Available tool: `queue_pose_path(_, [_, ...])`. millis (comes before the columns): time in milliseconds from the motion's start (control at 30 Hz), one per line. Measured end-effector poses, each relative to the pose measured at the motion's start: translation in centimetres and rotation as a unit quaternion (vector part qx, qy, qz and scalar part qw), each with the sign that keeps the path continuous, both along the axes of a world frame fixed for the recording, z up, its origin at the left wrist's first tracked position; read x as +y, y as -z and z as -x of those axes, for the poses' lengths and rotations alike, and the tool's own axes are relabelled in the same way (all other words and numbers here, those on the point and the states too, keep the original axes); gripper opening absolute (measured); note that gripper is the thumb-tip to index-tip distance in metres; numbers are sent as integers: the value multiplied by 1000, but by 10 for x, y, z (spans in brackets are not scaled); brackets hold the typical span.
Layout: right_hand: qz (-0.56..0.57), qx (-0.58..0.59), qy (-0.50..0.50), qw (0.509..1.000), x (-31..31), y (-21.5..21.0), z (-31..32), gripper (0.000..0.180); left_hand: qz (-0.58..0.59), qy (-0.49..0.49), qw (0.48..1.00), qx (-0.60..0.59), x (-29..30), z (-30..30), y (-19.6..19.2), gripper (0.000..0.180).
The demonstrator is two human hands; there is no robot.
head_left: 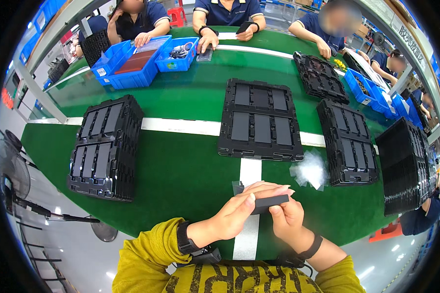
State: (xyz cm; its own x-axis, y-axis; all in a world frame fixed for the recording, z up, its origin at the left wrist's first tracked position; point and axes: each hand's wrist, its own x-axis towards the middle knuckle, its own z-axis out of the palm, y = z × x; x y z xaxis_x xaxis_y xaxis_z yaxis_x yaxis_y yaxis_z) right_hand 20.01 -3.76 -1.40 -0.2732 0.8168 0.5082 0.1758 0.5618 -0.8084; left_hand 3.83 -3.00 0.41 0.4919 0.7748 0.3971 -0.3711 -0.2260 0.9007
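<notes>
Hands: my left hand (237, 211) and right hand (287, 215) meet over the table's near edge, both clamped on one dark slab (269, 201); left thumb on top, right fingers under its right end.
Slab: a flat, matte, dark grey rectangular piece, thin and smooth, held just above the white stripe (249, 205). Its long axis runs from 9 to 3 o'clock, the right end tipped slightly up toward 2 o'clock, the broad face turned mostly upward.
Scrap: a small grey square piece (237, 187) sits at 10 o'clock of the slab, beside my left fingertips; I cannot tell whether it touches them.
Table: a green, felt-like table (181, 166) crossed by white painted bands.
Open tray: at 12 o'clock of my hands, a black moulded plastic tray (260, 119) lies flat, six oblong pockets in two rows, ribbed rim.
Left stack: at 10 o'clock, two side-by-side stacks of the same black trays (105, 146), glossy and ridged.
Right stacks: at 2 o'clock, a further tray stack (348, 144); at 3 o'clock, a taller one (406, 166) tilted on edge.
Films: a loose heap of clear, crinkled film pieces (310, 171) lies at 1 o'clock, just beside the right stack.
Far side: blue plastic bins (137, 61) at 11 o'clock, with seated people in dark shirts working across the table.
Wrists: a dark strap on each of my wrists, yellow sleeves below.
</notes>
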Motion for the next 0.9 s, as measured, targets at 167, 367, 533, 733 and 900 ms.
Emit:
queue_pose_path(167, [-7, 7, 19, 1000, -2, -7, 4, 7, -40, -34, 999, 5, -1, -2, -2, 61])
queue_pose_path(367, [-34, -11, 21, 999, 1, -9, 5, 5, -3, -49, 998, 34, -2, 0, -3, 62])
queue_pose_path(533, [-54, -17, 13, 998, 2, -15, 8, 5, 17, -44, 999, 20, -6, 0, 1, 63])
queue_pose_path(733, [-78, -5, 6, 997, 3, -18, 6, 6, 48, -31, 998, -17, -5, -3, -3, 61])
queue_pose_path(900, [1, -1, -21, 1000, 2, -20, 1, 7, 151, 24, 985, -80, 2, 4, -9, 60])
